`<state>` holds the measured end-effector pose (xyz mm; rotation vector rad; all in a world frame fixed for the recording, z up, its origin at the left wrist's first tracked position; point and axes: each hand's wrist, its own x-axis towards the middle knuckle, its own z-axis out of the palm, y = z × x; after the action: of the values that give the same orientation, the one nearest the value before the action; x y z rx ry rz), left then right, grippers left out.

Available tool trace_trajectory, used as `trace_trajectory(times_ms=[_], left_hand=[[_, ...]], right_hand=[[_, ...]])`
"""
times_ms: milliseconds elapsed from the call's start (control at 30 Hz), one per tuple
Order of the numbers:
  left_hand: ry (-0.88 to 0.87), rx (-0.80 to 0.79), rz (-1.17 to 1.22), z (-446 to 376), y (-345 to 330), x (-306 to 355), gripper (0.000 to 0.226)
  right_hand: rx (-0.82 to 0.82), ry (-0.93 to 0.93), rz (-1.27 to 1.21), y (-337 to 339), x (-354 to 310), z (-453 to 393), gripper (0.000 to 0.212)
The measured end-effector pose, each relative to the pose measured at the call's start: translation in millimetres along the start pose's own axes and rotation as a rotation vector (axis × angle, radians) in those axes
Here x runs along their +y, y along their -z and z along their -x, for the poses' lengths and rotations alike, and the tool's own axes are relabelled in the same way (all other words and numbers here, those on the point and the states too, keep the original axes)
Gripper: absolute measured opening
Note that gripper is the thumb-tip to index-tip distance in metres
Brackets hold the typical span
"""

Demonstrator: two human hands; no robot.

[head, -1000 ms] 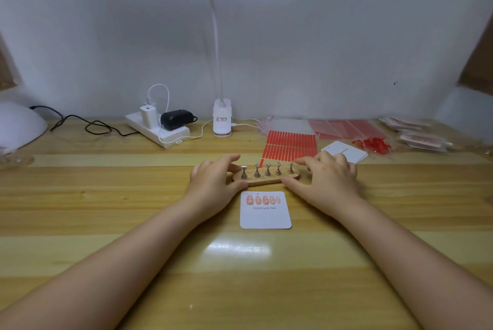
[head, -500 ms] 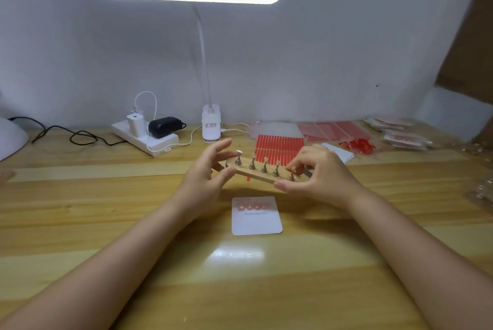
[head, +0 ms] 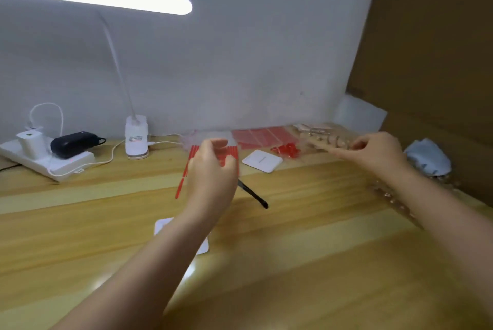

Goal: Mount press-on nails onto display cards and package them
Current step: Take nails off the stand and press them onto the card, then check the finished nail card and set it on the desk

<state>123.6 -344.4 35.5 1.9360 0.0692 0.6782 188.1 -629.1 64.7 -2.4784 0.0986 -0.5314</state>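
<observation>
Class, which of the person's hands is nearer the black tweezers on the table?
Left. The left hand hovers right beside the tweezers; the right hand is far off to their right.

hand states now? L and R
Left hand: loosely curled, holding nothing, raised over the red strips.
Right hand: gripping the wooden nail stand, lifted off to the right.

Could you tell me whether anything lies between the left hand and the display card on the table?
Nothing visible does. The left hand hovers loosely curled and empty above the table; its forearm partly covers the white display card.
</observation>
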Motion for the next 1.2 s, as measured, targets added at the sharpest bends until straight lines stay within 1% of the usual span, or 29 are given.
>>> trace_trajectory(times_ms=[33, 67, 133, 200, 233, 267, 367, 433, 533, 700, 867, 1033, 1100, 1200], left_hand=[[0.002, -0.017, -0.046, 3, -12, 3, 0.026], [-0.012, -0.038, -0.104, 7, -25, 6, 0.028], [-0.042, -0.08, -0.17, 15, -46, 11, 0.03], [-0.063, -0.108, -0.181, 24, -62, 13, 0.032], [-0.093, -0.113, -0.203, 29, -69, 12, 0.032], [-0.14, -0.116, -0.244, 33, -73, 10, 0.033], [-0.265, -0.111, -0.375, 39, -78, 0, 0.033], [-0.253, -0.079, -0.379, 37, -75, -4, 0.03], [-0.17, -0.078, -0.371, 32, -76, -6, 0.028], [-0.191, -0.091, -0.378, 31, -81, -9, 0.026], [-0.191, -0.085, -0.38, 30, -81, -9, 0.026], [-0.181, -0.088, -0.388, 31, -81, -8, 0.025], [-0.18, -0.089, -0.386, 31, -80, -8, 0.024], [-0.178, -0.087, -0.386, 32, -79, -9, 0.024]], right_hand=[[0.011, -0.062, 0.034, 10, 14, -3, 0.055], [0.023, -0.122, 0.074, 18, 26, -6, 0.061], [0.028, -0.214, 0.182, 33, 40, -10, 0.08], [-0.004, -0.257, 0.283, 41, 48, -17, 0.101], [-0.015, -0.272, 0.329, 43, 51, -21, 0.107], [-0.02, -0.283, 0.365, 43, 54, -25, 0.109], [-0.024, -0.32, 0.402, 39, 59, -34, 0.103], [-0.013, -0.343, 0.421, 32, 61, -40, 0.089], [-0.039, -0.378, 0.466, 20, 67, -51, 0.074], [-0.116, -0.448, 0.492, 7, 80, -74, 0.057], [-0.165, -0.484, 0.562, 1, 88, -87, 0.05], [-0.084, -0.394, 0.701, -5, 87, -88, 0.049], [-0.073, -0.378, 0.698, -7, 86, -89, 0.049], [-0.09, -0.403, 0.627, -10, 85, -89, 0.051]])
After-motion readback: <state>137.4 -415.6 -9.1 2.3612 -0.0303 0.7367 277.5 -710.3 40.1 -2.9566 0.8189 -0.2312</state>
